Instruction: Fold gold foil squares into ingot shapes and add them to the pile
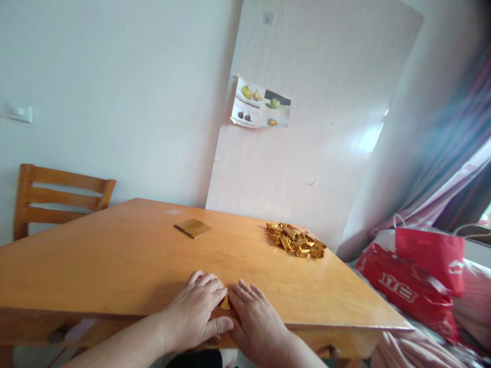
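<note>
Both of my hands rest on the near edge of a wooden table (115,266). My left hand (197,309) lies with curled fingers pressed down on a small gold paper piece (225,302), of which only a corner shows. My right hand (255,319) lies flat beside it, fingertips touching the same gold piece. Farther back on the right sits a pile of several folded gold paper pieces (296,240). A flat stack of gold sheets (193,228) lies near the table's middle back.
A wooden chair (57,197) stands at the table's left side against the wall. A pale board with fruit pictures (261,108) leans behind the table. Red bags (418,271) and pink cloth fill the right side.
</note>
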`<state>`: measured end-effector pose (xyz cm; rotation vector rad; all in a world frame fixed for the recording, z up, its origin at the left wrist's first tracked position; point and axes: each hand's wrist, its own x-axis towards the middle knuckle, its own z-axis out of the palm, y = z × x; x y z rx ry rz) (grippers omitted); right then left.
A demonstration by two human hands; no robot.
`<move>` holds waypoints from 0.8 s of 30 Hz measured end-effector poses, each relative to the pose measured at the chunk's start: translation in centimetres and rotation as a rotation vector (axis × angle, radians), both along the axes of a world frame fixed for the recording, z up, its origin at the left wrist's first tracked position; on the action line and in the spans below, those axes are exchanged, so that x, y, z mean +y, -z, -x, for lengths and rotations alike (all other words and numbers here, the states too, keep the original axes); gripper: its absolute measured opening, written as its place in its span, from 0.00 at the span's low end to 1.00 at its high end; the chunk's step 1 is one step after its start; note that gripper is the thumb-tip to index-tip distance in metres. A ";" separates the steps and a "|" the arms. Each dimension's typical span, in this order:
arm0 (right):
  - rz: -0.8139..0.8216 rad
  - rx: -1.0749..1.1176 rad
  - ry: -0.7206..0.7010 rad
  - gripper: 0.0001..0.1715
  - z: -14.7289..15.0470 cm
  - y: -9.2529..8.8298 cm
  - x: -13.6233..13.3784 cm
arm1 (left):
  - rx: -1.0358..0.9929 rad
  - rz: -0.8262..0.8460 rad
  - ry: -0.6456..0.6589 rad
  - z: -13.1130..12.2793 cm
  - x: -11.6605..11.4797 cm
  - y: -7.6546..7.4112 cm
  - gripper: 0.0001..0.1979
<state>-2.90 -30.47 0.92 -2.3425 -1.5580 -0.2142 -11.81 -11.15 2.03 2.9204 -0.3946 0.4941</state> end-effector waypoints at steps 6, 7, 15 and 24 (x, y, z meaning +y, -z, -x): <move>-0.166 -0.068 0.062 0.25 1.9 2.9 -0.8 | -0.095 0.031 -0.053 2.4 -1.3 1.8 0.12; -0.200 -0.087 0.059 0.23 2.2 3.3 -0.7 | -0.110 0.034 -0.061 2.6 -1.4 2.0 0.07; -0.338 0.154 0.012 0.14 5.9 1.6 -1.6 | -0.087 0.264 -0.114 6.1 -2.8 1.1 0.05; -0.476 0.968 -0.041 0.21 9.4 0.8 -1.7 | 0.401 0.929 -0.128 10.4 -3.1 -0.1 0.05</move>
